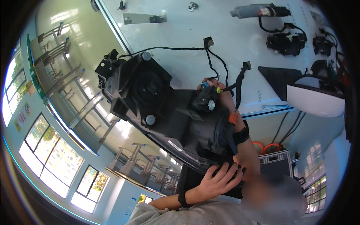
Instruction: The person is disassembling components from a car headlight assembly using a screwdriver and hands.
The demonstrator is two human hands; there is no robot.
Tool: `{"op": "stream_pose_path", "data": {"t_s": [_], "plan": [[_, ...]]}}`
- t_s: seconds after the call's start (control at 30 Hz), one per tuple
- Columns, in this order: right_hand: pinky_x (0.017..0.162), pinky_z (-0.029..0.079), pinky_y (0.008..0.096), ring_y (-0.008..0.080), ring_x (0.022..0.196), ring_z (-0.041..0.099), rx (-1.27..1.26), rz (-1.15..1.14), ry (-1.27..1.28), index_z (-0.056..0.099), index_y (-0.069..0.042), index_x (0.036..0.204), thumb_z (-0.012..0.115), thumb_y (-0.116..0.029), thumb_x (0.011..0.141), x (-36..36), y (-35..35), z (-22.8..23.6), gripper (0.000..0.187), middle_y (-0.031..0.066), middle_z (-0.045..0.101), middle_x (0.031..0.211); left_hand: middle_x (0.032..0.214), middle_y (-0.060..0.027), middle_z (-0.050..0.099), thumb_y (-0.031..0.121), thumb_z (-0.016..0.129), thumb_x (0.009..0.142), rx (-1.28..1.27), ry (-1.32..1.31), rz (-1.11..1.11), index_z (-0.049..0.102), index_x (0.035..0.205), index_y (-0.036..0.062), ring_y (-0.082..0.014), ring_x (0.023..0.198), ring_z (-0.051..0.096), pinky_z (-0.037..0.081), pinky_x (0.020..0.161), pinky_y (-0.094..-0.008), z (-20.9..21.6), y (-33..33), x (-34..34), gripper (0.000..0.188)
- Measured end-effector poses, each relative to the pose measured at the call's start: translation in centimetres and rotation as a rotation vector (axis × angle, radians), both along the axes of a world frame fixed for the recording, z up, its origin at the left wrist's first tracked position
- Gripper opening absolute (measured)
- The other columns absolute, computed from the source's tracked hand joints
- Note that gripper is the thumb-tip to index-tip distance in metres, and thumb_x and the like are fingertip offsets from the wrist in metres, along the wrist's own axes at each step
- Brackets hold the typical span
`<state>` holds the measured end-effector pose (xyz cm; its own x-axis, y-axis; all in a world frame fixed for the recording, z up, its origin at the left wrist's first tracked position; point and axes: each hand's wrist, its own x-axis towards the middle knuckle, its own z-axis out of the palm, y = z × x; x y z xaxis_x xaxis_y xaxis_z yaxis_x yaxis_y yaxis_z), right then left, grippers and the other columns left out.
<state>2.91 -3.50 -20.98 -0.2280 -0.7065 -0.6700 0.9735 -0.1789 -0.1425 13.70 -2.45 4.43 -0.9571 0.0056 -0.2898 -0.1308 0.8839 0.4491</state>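
Note:
A large black car headlight assembly (168,112), its back side facing up, is tilted over the table's near edge. My left hand (219,180) curls its fingers over the headlight's lower end. My right hand (210,83) reaches along the far side of the headlight, its fingers closed at a small blue plug (204,85) on the wiring harness. A yellow connector (219,90) sits beside these fingers, next to a black motor unit (204,99) on the housing. The black wiring harness (168,48) runs across the table to the headlight's far left corner. Part of my right hand is hidden behind the housing.
On the white table (180,30) lie a metal bracket (144,18), a grey cylindrical part with cable (253,11), black wired units (285,43) and a white-and-black mirror housing (317,97). Orange hoops (270,148) stand below the table edge. Metal frames (71,86) line the left side.

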Motion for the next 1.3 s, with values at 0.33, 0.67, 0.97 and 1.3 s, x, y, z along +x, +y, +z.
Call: {"op": "stream_pose_path", "data": {"t_s": [0.33,0.67,0.97,1.3], "plan": [[0.079,0.054,0.0289,0.0174,0.094,0.064,0.127,0.026,-0.050,0.053,-0.003,0.115,0.053,-0.025,0.102,-4.0,4.2,1.7,0.026,0.0135,0.066,0.102,0.113,0.0009,0.066,0.023,0.061,0.084,0.145,0.061,-0.029,0.064,0.105,0.0211,-0.0144,0.098,0.060,0.039,0.081,-0.0318,-0.1,1.4,-3.4,0.022],[0.075,0.050,0.0216,0.0116,0.092,0.060,0.131,0.001,-0.093,0.051,-0.006,0.119,0.055,-0.028,0.099,-3.9,4.3,1.1,0.030,0.0109,0.063,0.108,0.115,-0.0053,0.065,0.033,0.055,0.085,0.170,0.059,-0.033,0.065,0.110,0.0194,-0.0221,0.102,0.059,0.036,0.096,-0.0410,-0.8,1.4,-3.3,0.030],[0.070,0.060,0.0291,0.0181,0.087,0.070,0.015,-0.297,-0.355,0.049,-0.006,0.124,0.054,-0.024,0.100,-2.1,6.9,-0.3,0.030,0.0131,0.063,0.111,0.118,-0.0112,0.065,0.033,0.053,0.083,0.245,-0.012,-0.091,0.064,0.112,0.0153,-0.0269,0.102,0.058,0.034,0.098,-0.0449,-1.5,1.6,-4.0,0.035],[0.077,0.057,0.0258,0.0144,0.095,0.066,0.018,-0.137,-0.243,0.054,-0.007,0.118,0.062,-0.027,0.097,-4.2,4.6,0.6,0.030,0.0103,0.065,0.107,0.113,-0.0055,0.069,0.028,0.053,0.083,0.178,-0.123,-0.083,0.064,0.108,0.0177,-0.0210,0.100,0.060,0.036,0.093,-0.0363,-1.6,0.9,-6.7,0.029]]}}
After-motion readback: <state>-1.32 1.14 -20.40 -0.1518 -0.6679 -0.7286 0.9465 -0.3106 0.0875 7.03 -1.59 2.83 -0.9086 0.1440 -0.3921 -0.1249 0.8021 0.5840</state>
